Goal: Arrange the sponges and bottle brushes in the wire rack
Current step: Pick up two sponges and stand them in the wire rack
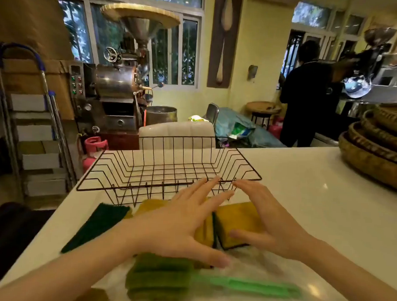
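A black wire rack [169, 171] stands on the white counter with nothing inside it. In front of it lie yellow sponges [237, 218] with dark green backing, side by side. A dark green scouring pad [96, 225] lies flat to their left. Nearest me is a bottle brush [160, 278] with a green sponge head and a light green handle [255, 287] pointing right. My left hand [180, 224] hovers over the yellow sponges with fingers spread. My right hand [267, 224] is beside it, fingers apart, thumb near a sponge's front edge. Neither hand grips anything.
Stacked woven baskets [379, 153] sit at the counter's right edge. The counter's left edge drops off beside the scouring pad. Beyond the counter are a coffee roaster [118, 85], a pink gas cylinder [93, 150] and a person in dark clothes [309, 96].
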